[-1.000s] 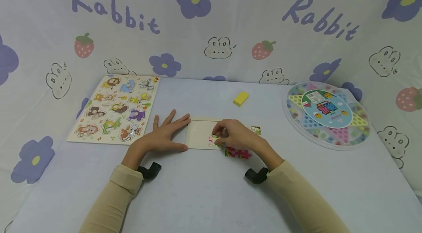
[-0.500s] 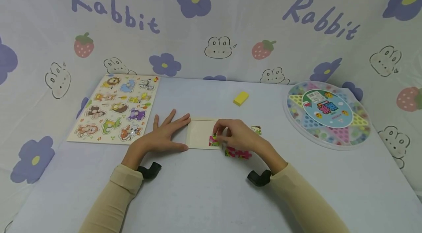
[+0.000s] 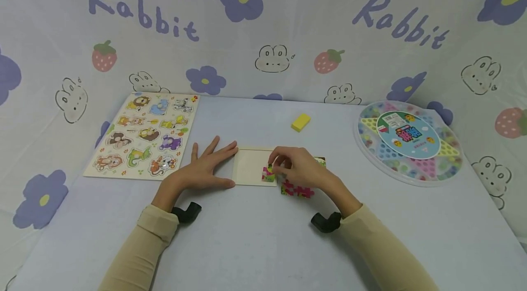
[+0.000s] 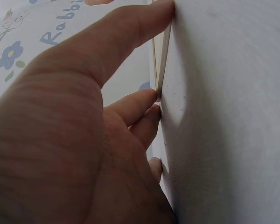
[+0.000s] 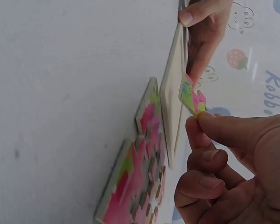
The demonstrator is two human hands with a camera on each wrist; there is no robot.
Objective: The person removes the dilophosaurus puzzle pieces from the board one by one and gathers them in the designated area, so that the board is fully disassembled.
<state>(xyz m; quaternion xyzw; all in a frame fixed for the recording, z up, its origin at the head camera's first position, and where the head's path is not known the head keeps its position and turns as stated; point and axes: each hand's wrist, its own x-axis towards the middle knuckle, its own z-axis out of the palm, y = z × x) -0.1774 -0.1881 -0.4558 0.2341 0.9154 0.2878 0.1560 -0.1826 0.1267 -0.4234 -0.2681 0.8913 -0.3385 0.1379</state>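
My left hand (image 3: 201,169) lies spread on the table, its thumb and forefinger touching the left edge of a shallow, pale wooden puzzle tray (image 3: 249,163). Over the tray's right part, my right hand (image 3: 302,167) pinches a pink and green jigsaw piece (image 5: 191,97) between thumb and forefinger. In the right wrist view the piece is tilted and raised above the tray, its other fingers curled below. Loose pink and green jigsaw pieces (image 3: 302,191) lie beside the tray, partly under my right hand. Another piece (image 3: 321,161) shows behind that wrist.
An animal peg-puzzle board (image 3: 144,137) lies at the left. A yellow block (image 3: 301,122) sits beyond the tray. At the right is a round, clear-rimmed board-game case (image 3: 409,142). A patterned cloth (image 3: 271,16) hangs behind the table.
The jigsaw piece has turned in my right fingers, from a pale glare to clear pink and green. My right hand has shifted slightly right and away. The left hand stays put.
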